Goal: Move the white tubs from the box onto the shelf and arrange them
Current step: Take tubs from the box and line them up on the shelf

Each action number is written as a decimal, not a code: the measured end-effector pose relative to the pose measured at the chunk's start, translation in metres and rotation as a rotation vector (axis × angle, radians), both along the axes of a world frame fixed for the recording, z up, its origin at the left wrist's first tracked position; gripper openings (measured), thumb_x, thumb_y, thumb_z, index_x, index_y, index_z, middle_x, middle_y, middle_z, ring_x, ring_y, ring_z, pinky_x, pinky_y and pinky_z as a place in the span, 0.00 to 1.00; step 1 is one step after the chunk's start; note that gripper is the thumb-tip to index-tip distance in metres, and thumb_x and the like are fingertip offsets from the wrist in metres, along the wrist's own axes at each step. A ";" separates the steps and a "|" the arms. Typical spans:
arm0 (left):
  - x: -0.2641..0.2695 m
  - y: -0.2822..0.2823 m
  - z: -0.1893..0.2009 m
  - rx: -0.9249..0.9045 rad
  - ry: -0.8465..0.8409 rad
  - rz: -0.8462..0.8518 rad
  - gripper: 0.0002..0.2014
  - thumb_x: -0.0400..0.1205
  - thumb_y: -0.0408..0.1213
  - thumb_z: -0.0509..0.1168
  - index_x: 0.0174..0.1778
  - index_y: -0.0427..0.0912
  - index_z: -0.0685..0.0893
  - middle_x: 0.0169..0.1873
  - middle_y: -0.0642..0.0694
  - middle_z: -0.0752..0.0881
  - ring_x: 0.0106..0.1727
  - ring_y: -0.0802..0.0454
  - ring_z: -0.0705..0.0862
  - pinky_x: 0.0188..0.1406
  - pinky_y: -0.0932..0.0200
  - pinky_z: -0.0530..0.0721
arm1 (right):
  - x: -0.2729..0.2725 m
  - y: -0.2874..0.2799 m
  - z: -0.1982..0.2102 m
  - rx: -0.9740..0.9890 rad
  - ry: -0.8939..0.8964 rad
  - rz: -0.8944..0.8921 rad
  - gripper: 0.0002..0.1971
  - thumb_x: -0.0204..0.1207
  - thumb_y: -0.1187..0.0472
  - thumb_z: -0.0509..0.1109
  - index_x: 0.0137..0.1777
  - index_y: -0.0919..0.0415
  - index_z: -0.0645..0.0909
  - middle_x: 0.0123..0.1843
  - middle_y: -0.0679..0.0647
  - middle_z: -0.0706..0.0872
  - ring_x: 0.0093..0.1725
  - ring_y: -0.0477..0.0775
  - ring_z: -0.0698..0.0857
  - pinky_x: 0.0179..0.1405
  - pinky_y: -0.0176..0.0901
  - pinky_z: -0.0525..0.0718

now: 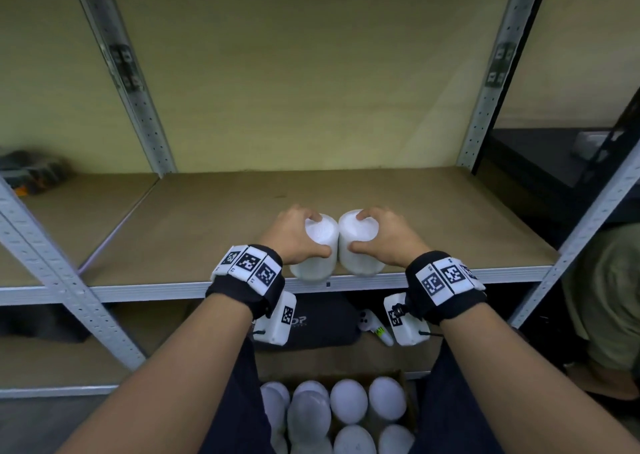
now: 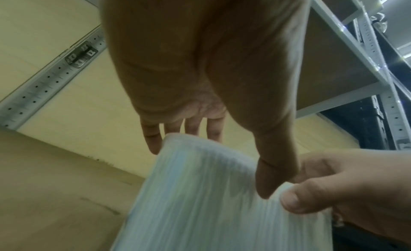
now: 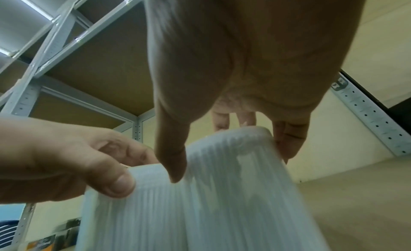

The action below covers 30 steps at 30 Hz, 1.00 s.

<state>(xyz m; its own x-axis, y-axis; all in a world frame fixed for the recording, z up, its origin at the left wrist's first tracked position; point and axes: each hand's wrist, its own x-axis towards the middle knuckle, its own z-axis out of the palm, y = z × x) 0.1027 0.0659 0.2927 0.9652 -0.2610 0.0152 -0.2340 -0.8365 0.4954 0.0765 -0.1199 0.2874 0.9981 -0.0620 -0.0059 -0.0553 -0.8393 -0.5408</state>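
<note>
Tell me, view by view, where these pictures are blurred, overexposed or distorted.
Head view: the two tubs' white tops, left tub and right tub, are blown out to near featureless; shelf uprights splay with wide-angle distortion; edges soft. Left wrist view: the tub's ribbed wall is smeared; the left hand looms dark. Right wrist view: similar smear; ceiling strip lights glare.

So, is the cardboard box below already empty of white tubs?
No, several white tubs are in the box under the shelf.
</note>
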 end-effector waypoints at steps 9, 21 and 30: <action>0.001 0.003 0.001 0.014 0.011 -0.032 0.32 0.69 0.48 0.76 0.70 0.50 0.76 0.71 0.50 0.74 0.68 0.49 0.75 0.54 0.58 0.74 | -0.002 -0.002 -0.004 -0.022 -0.036 0.025 0.30 0.66 0.47 0.78 0.69 0.51 0.75 0.73 0.48 0.75 0.71 0.58 0.73 0.72 0.53 0.73; -0.018 0.005 0.001 0.157 -0.150 -0.074 0.20 0.77 0.47 0.67 0.65 0.49 0.80 0.63 0.50 0.78 0.70 0.49 0.72 0.69 0.51 0.72 | -0.014 0.000 0.015 -0.213 -0.045 0.109 0.20 0.75 0.54 0.73 0.67 0.55 0.81 0.69 0.52 0.80 0.71 0.54 0.75 0.71 0.47 0.74; -0.011 -0.002 -0.003 0.095 -0.214 -0.108 0.17 0.79 0.42 0.65 0.63 0.43 0.83 0.61 0.49 0.83 0.65 0.49 0.79 0.63 0.54 0.79 | -0.005 0.000 0.016 -0.172 -0.066 0.036 0.17 0.74 0.61 0.73 0.64 0.58 0.83 0.65 0.55 0.84 0.62 0.56 0.84 0.63 0.47 0.83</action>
<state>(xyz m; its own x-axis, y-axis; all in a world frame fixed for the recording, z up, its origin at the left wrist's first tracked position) 0.0917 0.0638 0.2899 0.9092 -0.3721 0.1869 -0.4154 -0.8416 0.3453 0.0713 -0.1196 0.3035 0.9975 -0.0208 0.0677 0.0072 -0.9207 -0.3902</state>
